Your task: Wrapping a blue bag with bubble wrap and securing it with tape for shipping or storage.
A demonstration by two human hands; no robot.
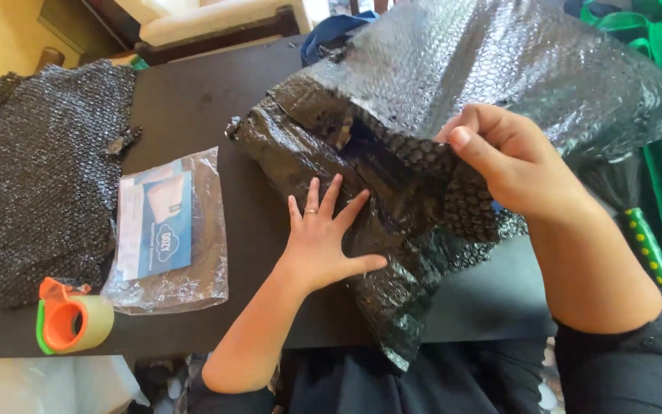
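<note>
Left hand (322, 244) has its fingers (312, 198) fanned wide open, palm pressed flat on the folded black bubble wrap (392, 184), gripping nothing. Right hand (509, 162) is closed, thumb and fingers pinching the raised edge of the same wrap and holding that flap up. Seems like the trick here is keeping the flat palm firm so the fold doesn't creep while the flap gets pulled snug. The wrap sits on the dark table (201, 107), right of centre, its long axis running diagonally from the near edge up toward the far right. Off to the left: a clear plastic packet (168, 230), an orange tape dispenser (70, 316), and another bubble wrap sheet (40, 192).
</note>
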